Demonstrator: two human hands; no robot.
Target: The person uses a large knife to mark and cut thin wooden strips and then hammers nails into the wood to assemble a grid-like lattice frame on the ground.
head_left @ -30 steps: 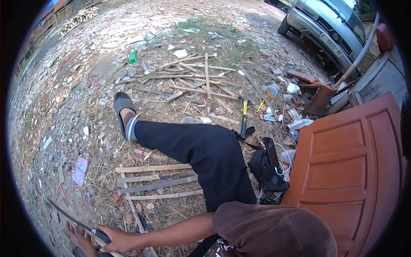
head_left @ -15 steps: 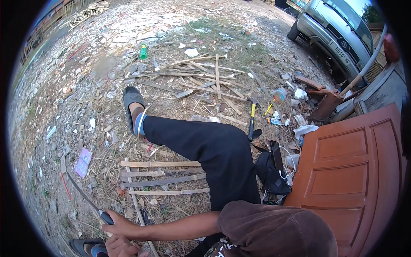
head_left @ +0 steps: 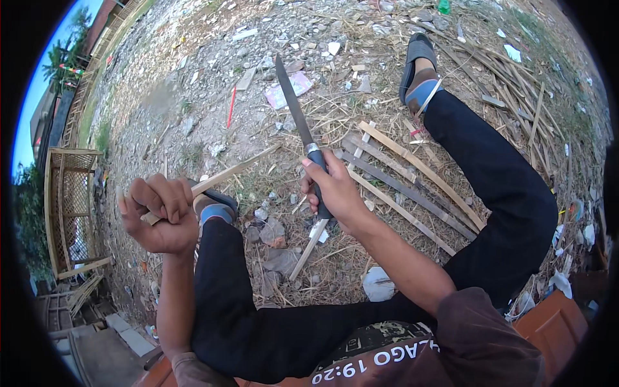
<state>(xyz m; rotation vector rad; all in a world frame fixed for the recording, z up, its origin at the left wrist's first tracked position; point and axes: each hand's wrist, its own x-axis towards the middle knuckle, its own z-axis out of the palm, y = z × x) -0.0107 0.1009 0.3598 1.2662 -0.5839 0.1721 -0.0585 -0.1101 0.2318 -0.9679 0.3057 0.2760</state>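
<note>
My right hand (head_left: pixel 334 190) grips a long knife (head_left: pixel 294 106) by its black handle, the blade pointing up and away from me. Fingers curled, my left hand (head_left: pixel 161 216) holds a thin bamboo strip (head_left: pixel 238 169), which slants toward the knife but stays apart from it. To the right on the ground lie several bamboo slats (head_left: pixel 403 184), spaced side by side between my legs. A narrow strip (head_left: pixel 308 250) shows just below my right hand, its upper end hidden by the hand.
Beyond my outstretched right leg is a pile of bamboo strips (head_left: pixel 516 84). Stones, dry straw and litter cover the ground, with a pink-purple wrapper (head_left: pixel 288 90) near the blade. A lattice bamboo frame (head_left: pixel 72 209) stands at far left; a brown wooden panel (head_left: pixel 554 332) lies at lower right.
The view has swung left. My hands, close together at lower left before, are now apart, and the knife has turned to point away from me. My left leg has come into view.
</note>
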